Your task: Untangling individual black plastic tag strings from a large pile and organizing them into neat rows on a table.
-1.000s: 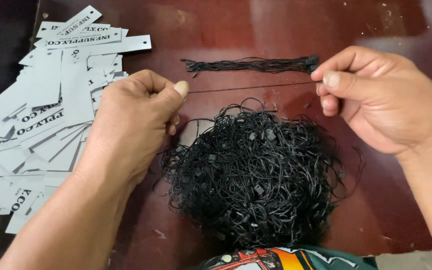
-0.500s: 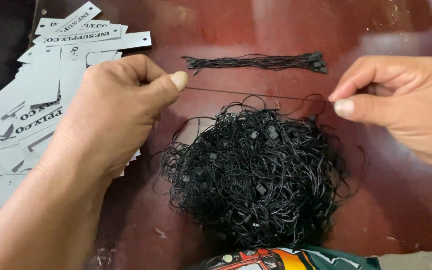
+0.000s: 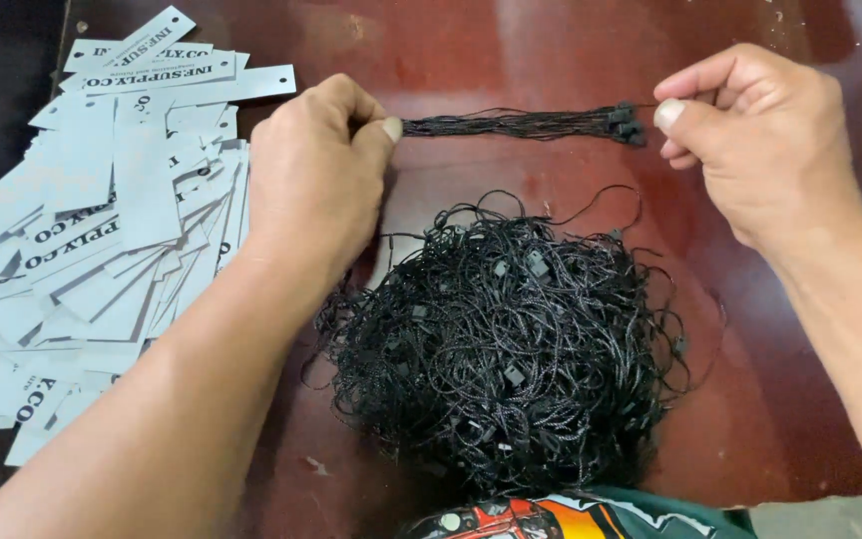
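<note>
My left hand (image 3: 316, 175) is closed, with thumb and fingers pinched at the left end of a straight bundle of black strings (image 3: 511, 125) lying on the dark red table (image 3: 511, 45). At the bundle's right end, where small black plastic locks sit, my right hand (image 3: 760, 140) pinches with thumb and forefinger. The single string I hold cannot be told apart from the bundle. A large tangled heap of black strings with locks (image 3: 501, 339) lies below, between my forearms.
A spread pile of pale grey rectangular paper tags (image 3: 102, 220) with punched holes covers the table's left side, partly under my left wrist. The table's near edge and a patterned shirt (image 3: 551, 519) show at the bottom.
Both hands moved away from me, carrying a single string stretched between them from above the heap up to the straight bundle. The string now lies along the bundle.
</note>
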